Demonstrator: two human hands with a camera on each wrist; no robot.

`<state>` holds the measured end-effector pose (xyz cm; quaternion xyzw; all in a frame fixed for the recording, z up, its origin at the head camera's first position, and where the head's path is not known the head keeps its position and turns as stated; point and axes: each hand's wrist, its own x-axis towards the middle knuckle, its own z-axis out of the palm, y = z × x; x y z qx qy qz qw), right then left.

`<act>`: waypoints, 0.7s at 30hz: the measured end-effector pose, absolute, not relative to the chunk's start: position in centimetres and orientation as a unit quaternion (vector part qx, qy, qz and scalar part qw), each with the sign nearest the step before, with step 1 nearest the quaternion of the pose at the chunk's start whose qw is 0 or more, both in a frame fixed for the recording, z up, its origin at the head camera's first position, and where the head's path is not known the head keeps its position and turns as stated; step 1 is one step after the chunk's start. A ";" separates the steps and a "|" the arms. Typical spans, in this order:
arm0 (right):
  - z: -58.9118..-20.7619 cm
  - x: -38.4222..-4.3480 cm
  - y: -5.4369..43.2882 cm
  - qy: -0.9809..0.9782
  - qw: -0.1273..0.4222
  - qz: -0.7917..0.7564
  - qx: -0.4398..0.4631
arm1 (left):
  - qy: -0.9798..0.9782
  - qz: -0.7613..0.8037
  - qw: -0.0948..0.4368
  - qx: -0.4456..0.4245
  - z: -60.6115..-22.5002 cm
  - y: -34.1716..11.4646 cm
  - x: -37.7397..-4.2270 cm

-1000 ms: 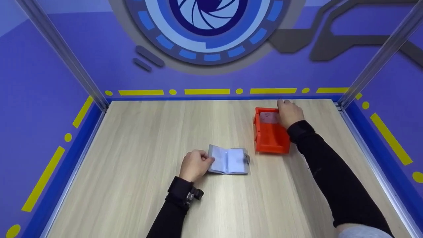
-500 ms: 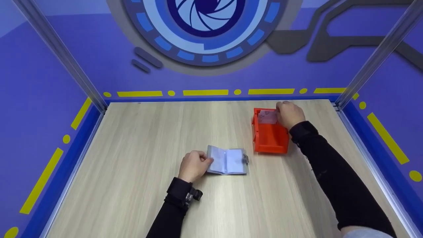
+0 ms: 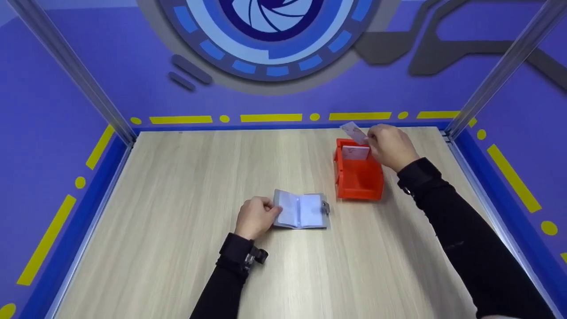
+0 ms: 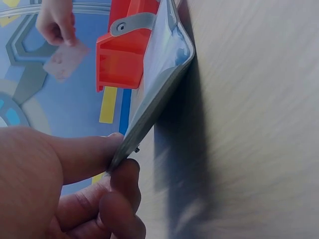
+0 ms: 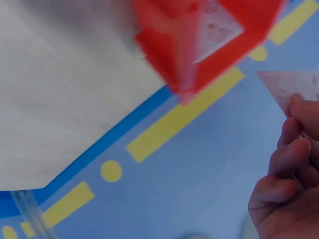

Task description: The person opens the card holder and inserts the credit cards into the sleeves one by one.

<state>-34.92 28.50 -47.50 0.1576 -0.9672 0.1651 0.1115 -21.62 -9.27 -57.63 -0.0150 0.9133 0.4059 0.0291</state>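
In the head view, the right hand (image 3: 392,146) pinched a card (image 3: 353,132) near the rear rim of the bin (image 3: 359,193), which contained a second card (image 3: 355,153), while the left hand (image 3: 254,218) gripped an open booklet (image 3: 289,212) left of the bin and closer to the person. The left wrist view showed thumb and fingers pinching the booklet's tilted cover; the right wrist view showed the pinched card apart from the bin.

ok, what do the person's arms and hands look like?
Black sleeves and black wristbands on both arms. The left wristband carries a small dark device with shiny parts; right sleeve has a pale mark. Hands bare, no gloves.
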 end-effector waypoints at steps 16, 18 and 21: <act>-46.6 -27.8 21.4 -0.925 0.079 0.320 0.190 | 0.913 0.405 0.036 -0.022 -57.4 -9.4 -21.4; -46.9 -26.8 20.4 -0.925 0.065 0.325 0.183 | 0.914 0.405 0.036 -0.019 -57.4 -9.4 -21.4; -47.6 -25.3 18.9 -0.925 0.034 0.337 0.171 | 0.914 0.404 0.036 -0.016 -57.3 -9.4 -21.5</act>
